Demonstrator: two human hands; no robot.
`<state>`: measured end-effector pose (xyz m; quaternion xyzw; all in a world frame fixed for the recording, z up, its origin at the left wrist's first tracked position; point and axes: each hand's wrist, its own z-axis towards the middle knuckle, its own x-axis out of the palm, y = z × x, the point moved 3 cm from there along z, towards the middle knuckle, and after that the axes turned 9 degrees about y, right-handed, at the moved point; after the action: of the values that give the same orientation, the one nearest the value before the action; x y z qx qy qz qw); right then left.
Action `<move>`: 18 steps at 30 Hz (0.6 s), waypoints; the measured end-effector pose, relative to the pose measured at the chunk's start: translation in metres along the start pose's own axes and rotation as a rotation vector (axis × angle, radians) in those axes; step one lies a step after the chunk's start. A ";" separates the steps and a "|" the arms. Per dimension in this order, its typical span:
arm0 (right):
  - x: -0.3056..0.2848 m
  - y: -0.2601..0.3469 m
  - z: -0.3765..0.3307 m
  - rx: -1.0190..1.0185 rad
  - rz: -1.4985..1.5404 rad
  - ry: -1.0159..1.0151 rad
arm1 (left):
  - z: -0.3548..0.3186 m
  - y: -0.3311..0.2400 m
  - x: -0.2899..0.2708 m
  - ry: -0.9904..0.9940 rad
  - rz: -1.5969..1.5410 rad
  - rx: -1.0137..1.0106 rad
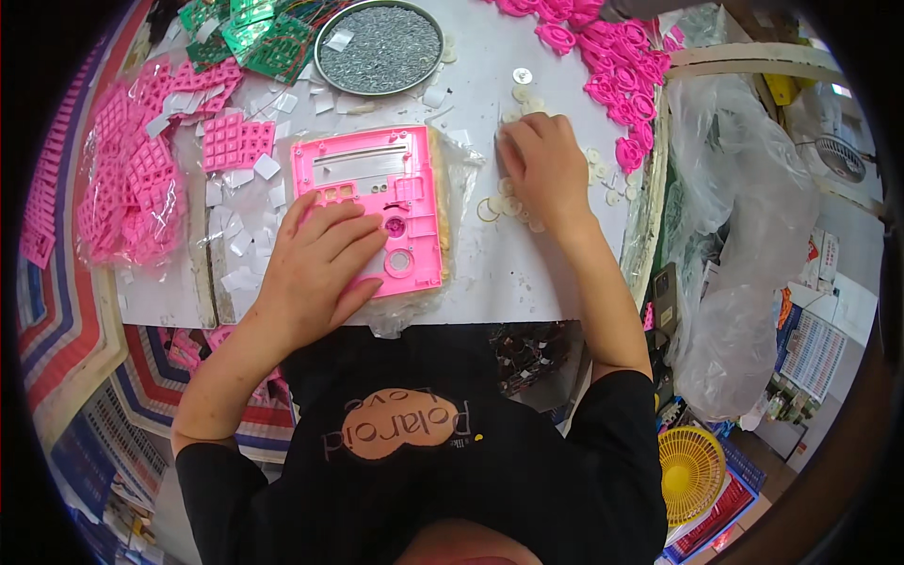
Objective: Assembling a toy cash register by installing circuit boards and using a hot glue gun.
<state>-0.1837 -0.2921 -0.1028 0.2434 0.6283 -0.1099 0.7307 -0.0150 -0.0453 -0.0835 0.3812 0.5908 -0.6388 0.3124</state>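
Pink panel [377, 207] sits mid-table on its plastic bag, left hand [315, 268] spread flat on its lower left corner, and the two round holes near that hand look unfilled, so I'd say most of the fitting is left. Right hand [544, 169] is curled palm-down over the loose white discs [508, 202] beside the panel; can't tell if it's pinched one. The gap between is bare, but the table edge [640, 235] is close on the right.

Bright, even overhead light, soft shadows, sharp centre; fisheye bending and a dark vignette at the rim.
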 end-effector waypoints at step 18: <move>-0.010 0.129 -0.056 0.108 1.155 0.120 | -0.007 -0.034 0.012 -0.291 -0.532 -0.244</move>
<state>-0.1732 -0.1552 -0.0698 0.5892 0.4273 0.2886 0.6221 -0.0488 -0.0341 -0.0767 0.0779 0.6912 -0.6701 0.2592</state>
